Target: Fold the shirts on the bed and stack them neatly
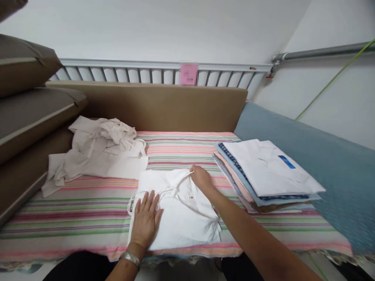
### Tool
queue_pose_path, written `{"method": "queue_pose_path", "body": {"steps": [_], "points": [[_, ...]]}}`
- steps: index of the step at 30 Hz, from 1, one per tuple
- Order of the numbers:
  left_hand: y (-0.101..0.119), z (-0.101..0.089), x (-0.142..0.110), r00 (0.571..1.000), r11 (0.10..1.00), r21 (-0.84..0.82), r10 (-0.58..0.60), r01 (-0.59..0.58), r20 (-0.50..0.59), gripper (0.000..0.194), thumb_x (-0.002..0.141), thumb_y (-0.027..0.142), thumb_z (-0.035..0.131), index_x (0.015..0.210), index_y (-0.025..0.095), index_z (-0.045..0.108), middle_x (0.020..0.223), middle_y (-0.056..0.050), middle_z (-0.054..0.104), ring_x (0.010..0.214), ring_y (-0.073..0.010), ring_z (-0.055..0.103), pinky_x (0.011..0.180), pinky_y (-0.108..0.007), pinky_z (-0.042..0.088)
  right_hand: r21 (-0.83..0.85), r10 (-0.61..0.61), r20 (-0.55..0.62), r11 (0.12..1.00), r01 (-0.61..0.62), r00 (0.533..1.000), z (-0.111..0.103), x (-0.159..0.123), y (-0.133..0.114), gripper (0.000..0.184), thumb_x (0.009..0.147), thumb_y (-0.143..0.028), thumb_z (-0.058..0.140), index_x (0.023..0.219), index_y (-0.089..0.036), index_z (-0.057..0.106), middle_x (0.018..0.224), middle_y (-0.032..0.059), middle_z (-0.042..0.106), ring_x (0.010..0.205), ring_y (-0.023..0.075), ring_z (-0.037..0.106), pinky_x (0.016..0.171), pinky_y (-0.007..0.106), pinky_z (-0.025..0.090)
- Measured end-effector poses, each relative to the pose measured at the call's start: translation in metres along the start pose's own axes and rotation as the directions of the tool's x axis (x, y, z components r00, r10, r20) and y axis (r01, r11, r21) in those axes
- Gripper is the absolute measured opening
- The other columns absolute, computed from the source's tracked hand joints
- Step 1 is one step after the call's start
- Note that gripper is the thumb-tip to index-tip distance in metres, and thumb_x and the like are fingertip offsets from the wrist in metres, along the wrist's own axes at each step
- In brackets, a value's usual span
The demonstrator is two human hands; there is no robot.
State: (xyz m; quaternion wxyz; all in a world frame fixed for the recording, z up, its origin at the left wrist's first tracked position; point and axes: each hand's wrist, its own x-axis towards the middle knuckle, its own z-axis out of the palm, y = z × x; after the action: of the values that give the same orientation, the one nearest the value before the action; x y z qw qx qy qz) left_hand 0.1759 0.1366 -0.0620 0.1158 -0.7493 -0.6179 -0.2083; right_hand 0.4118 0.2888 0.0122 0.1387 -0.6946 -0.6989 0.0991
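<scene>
In front of me on a striped cloth [187, 150] lies a folded white garment [181, 226] with a thin white tie knotted near its collar. My left hand [146, 218] rests flat on its left side, fingers stretched out over the fabric and close to a loop of the tie. At the garment's upper right, my right hand [200, 177] pinches the edge of the collar between thumb and fingers. A small dark mark shows inside the neck opening. The underside of the garment is hidden.
To the right stands a stack of folded clothes [269, 168], a white one with a blue label on top. A crumpled off-white garment [99, 152] lies at the left. Brown cushions [35, 113] pile up beside it. A brown backrest [164, 105] and a blue side panel [316, 156] border the surface.
</scene>
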Motion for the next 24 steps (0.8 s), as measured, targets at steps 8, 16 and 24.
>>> {"method": "queue_pose_path", "body": {"steps": [8,16,24], "points": [[0.000,-0.001,0.001,1.000,1.000,-0.009,-0.008,0.008,0.018,0.047,0.089,0.041,0.039,0.133,0.025,0.043,0.143,-0.004,0.038,0.133,-0.0274,0.031,0.105,-0.049,0.030,0.061,0.000,-0.010,0.998,0.001,1.000,-0.008,0.000,-0.005,0.031,0.078,-0.013,0.044,0.105,-0.021,0.058,0.089,0.0047,0.067,0.085,0.0180,0.059,0.067,0.024,0.036],[0.001,-0.003,0.001,1.000,0.999,-0.037,-0.018,0.019,0.015,0.047,0.089,0.042,0.038,0.132,0.025,0.044,0.142,-0.005,0.040,0.133,-0.0270,0.033,0.105,-0.048,0.031,0.156,0.069,0.069,0.985,-0.079,0.995,-0.007,0.005,0.003,0.023,0.082,-0.029,0.047,0.091,-0.016,0.064,0.092,0.0076,0.067,0.086,0.0183,0.060,0.066,0.024,0.039],[0.001,-0.001,0.001,1.000,0.999,-0.027,-0.018,0.018,0.010,0.046,0.089,0.042,0.038,0.131,0.025,0.045,0.142,-0.004,0.041,0.133,-0.0267,0.033,0.104,-0.048,0.031,0.238,0.046,0.151,0.968,-0.081,0.987,-0.009,0.013,0.012,0.024,0.076,-0.038,0.055,0.071,-0.016,0.063,0.073,0.0039,0.065,0.069,0.0162,0.059,0.056,0.022,0.037]]}}
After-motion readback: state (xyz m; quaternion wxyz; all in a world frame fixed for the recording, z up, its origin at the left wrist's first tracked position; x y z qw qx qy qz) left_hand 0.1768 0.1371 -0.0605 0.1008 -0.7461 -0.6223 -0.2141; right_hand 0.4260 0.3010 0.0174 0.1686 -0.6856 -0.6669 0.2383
